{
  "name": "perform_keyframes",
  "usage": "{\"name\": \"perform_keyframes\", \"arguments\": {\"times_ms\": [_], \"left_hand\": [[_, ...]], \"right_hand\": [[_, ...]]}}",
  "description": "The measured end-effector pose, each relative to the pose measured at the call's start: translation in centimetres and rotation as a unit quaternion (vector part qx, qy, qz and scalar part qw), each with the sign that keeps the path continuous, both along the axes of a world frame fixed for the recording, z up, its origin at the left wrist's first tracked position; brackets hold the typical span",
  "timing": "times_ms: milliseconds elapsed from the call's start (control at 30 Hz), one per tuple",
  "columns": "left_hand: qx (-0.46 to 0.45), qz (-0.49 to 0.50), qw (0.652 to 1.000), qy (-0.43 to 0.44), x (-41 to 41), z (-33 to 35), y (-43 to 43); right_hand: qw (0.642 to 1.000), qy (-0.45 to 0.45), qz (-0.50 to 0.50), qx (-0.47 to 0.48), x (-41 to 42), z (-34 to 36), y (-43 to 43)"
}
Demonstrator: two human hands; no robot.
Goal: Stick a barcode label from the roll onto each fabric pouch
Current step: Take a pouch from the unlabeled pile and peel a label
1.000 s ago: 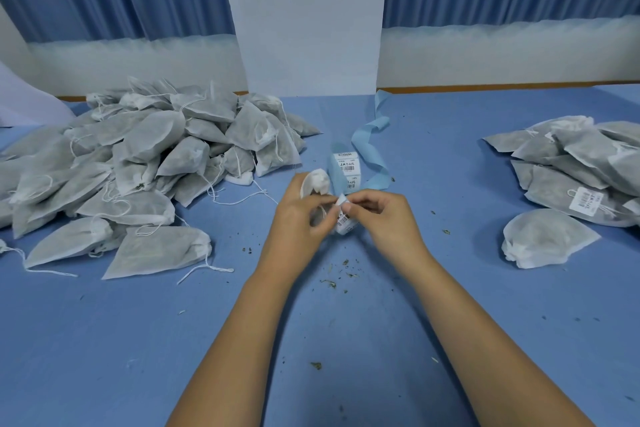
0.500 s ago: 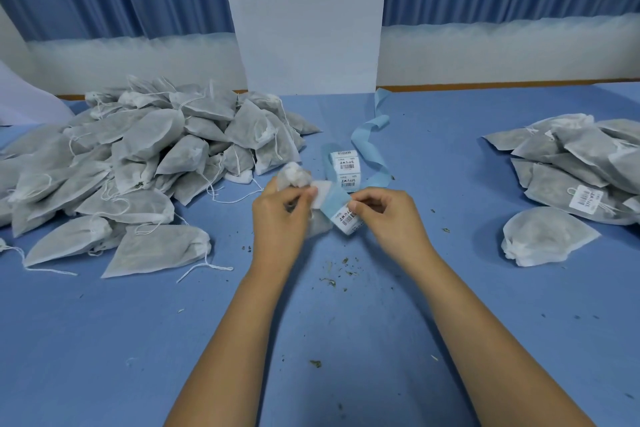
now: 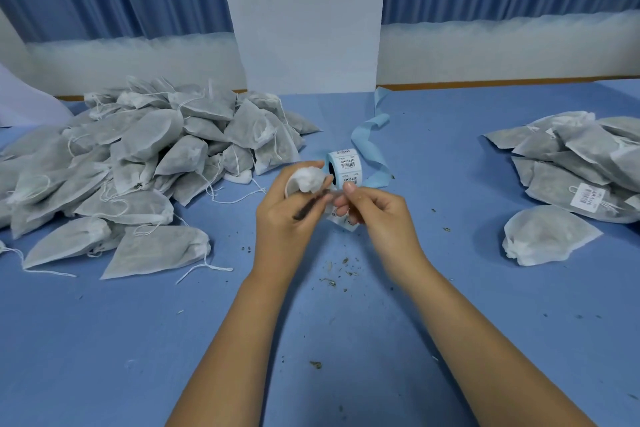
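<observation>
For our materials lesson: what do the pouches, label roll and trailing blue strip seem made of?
Pouches: probably thin non-woven fabric, matte, semi-sheer; dark filling shows through. Label roll: likely paper, matte white, printed barcodes. Blue strip: seemingly smooth backing paper, curling loosely.

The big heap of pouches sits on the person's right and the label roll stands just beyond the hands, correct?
Not quite. The head view shows the big heap on the person's left; a smaller pile lies on the right. The label roll does stand just beyond the left hand and right hand.
</observation>
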State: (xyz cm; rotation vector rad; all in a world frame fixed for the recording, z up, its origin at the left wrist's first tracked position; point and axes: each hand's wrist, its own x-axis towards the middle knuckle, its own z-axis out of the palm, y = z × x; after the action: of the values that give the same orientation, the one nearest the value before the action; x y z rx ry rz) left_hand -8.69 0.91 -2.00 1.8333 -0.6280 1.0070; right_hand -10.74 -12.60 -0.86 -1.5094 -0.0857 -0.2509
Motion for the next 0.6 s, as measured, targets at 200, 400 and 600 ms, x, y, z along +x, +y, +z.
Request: {"name": "perform_keyframes", "arguments": {"times_ms": [200,400,600], "left_hand": [[0.038,-0.016,0.999,-0.014,0.0,0.1,-0.1],[-0.010,-0.045,0.996,0.076,-0.3,0.6,0.1],[-0.160,-0.052,0.961,0.222,-0.4,1.2,0.6]], "right_hand": [[0.995,0.050,0.013,0.089,0.2,0.1,-0.1],[0.992,0.083,0.001,0.098,0.4,0.0,-0.8],[0.993,-0.015,-0.094,0.069,0.3,0.5,-1.6]]}}
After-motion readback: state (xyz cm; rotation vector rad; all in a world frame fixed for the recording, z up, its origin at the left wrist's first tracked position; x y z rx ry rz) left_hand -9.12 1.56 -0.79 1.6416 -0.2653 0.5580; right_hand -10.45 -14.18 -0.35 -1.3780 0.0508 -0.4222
